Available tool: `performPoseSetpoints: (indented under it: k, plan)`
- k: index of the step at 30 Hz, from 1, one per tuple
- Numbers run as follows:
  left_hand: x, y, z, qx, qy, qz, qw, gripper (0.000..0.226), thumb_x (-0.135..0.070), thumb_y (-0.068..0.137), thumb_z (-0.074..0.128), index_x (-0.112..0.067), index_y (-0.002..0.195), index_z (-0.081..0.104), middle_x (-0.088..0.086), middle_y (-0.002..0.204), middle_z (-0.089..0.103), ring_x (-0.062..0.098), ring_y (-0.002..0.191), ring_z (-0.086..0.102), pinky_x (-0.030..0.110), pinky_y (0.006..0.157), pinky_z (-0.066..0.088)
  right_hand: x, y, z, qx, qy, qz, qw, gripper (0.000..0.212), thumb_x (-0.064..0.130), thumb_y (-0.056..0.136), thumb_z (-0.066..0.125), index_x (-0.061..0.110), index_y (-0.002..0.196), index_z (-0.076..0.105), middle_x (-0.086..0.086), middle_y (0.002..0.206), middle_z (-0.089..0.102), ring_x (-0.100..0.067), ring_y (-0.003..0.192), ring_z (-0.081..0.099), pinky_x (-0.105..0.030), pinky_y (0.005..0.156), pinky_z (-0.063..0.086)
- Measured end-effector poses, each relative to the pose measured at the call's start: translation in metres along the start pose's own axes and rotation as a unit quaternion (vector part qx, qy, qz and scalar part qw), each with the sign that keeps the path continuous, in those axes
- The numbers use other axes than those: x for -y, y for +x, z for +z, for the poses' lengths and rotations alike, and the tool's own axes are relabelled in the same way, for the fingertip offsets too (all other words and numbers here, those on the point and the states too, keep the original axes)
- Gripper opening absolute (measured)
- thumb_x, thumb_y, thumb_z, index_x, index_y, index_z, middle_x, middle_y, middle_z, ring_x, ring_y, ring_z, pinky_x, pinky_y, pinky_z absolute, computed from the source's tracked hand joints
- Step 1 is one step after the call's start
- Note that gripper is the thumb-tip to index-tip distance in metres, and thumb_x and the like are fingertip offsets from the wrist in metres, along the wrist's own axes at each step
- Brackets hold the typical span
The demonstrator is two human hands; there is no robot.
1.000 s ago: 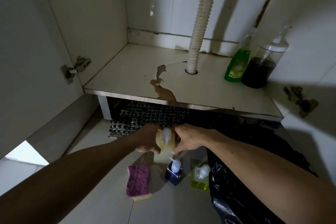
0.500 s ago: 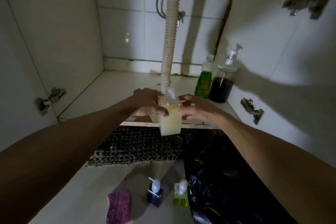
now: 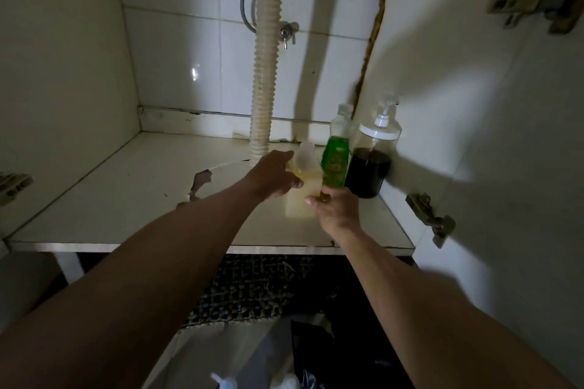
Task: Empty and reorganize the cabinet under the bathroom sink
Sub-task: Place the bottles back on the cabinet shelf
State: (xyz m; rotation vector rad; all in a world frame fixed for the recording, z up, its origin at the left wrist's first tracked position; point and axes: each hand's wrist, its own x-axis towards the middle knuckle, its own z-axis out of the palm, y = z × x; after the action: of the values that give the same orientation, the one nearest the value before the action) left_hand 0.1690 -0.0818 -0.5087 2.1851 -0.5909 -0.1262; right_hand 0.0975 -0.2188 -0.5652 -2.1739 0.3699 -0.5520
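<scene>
Peeling white cabinet shelf (image 3: 126,199) at centre frame: left hand (image 3: 275,178) and right hand (image 3: 335,211) fingers grip the pale-yellow translucent plastic soap bottle (image 3: 300,199), steadying it beside the green bottle (image 3: 335,164).

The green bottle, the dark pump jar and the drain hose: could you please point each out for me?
green bottle (image 3: 335,164), head view, on its green label.
dark pump jar (image 3: 369,170), head view, on the dark liquid.
drain hose (image 3: 267,50), head view, on its ribbed middle.

Cabinet floor (image 3: 132,199): veneer peeled left of drain hose (image 3: 264,73). Right of hose: green bottle (image 3: 335,164), dark pump bottle (image 3: 371,164).
</scene>
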Motion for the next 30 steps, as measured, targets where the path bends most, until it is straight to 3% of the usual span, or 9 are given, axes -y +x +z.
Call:
performPoseSetpoints:
  k: [3,8,14,20,24,27,30]
  plan:
    - [0.008,0.020,0.011,-0.046,0.008,0.018,0.999,0.071,-0.017,0.082,0.074,-0.018,0.146,0.045,0.005,0.143,0.051,0.023,0.129,0.050,0.029,0.105,0.039,-0.011,0.023,0.013,-0.029,0.041,0.010,0.999,0.034,0.019,0.086,0.078,0.008,0.118,0.073,-0.005,0.110,0.074,-0.016,0.101,0.068,-0.015,0.083,0.043]
    - [0.012,0.059,0.020,-0.104,0.020,0.039,0.994,0.063,-0.012,0.085,0.071,-0.015,0.144,0.048,0.003,0.143,0.051,0.019,0.130,0.048,0.016,0.092,0.032,-0.016,0.058,0.024,-0.050,0.050,0.015,0.997,0.037,0.018,0.089,0.075,0.005,0.123,0.070,-0.010,0.119,0.071,-0.007,0.093,0.055,-0.013,0.084,0.039]
    - [0.015,0.085,0.029,-0.137,0.027,0.032,0.990,0.062,-0.017,0.084,0.073,-0.021,0.142,0.051,0.008,0.132,0.058,0.022,0.119,0.056,0.027,0.096,0.046,-0.026,0.081,0.033,-0.086,0.048,0.008,0.995,0.034,0.018,0.090,0.074,0.003,0.121,0.070,-0.011,0.119,0.071,-0.009,0.098,0.059,-0.016,0.086,0.039]
    - [0.022,0.092,0.035,-0.130,0.000,0.032,0.991,0.063,-0.018,0.085,0.073,-0.024,0.143,0.049,0.007,0.133,0.058,0.021,0.123,0.054,0.032,0.102,0.047,-0.029,0.082,0.033,-0.099,0.028,0.016,0.995,0.037,0.022,0.089,0.075,0.005,0.121,0.071,-0.010,0.118,0.072,-0.013,0.098,0.062,-0.017,0.088,0.042]
    - [0.031,0.086,0.041,-0.109,-0.062,0.014,0.992,0.078,-0.023,0.086,0.072,-0.027,0.152,0.030,0.008,0.144,0.050,0.024,0.129,0.051,0.040,0.105,0.046,-0.028,0.080,0.032,-0.093,0.012,0.038,0.995,0.030,0.028,0.089,0.074,0.006,0.110,0.073,-0.008,0.109,0.075,-0.020,0.098,0.070,-0.022,0.083,0.049]
    - [0.035,0.069,0.041,-0.135,-0.016,0.018,0.991,0.085,-0.027,0.090,0.068,-0.024,0.156,0.015,0.012,0.142,0.050,0.025,0.123,0.055,0.034,0.100,0.046,-0.022,0.070,0.022,-0.082,-0.018,0.022,0.996,0.030,0.028,0.091,0.073,0.007,0.112,0.072,-0.006,0.110,0.074,-0.020,0.100,0.070,-0.020,0.085,0.047]
    - [0.040,0.041,0.027,-0.171,-0.033,0.053,0.983,0.073,-0.019,0.090,0.067,-0.017,0.153,0.029,0.013,0.132,0.059,0.022,0.116,0.061,0.024,0.095,0.046,-0.017,0.052,0.013,-0.070,-0.049,-0.028,0.996,0.032,0.033,0.088,0.074,0.014,0.114,0.074,-0.002,0.108,0.076,-0.018,0.101,0.070,-0.030,0.094,0.054]
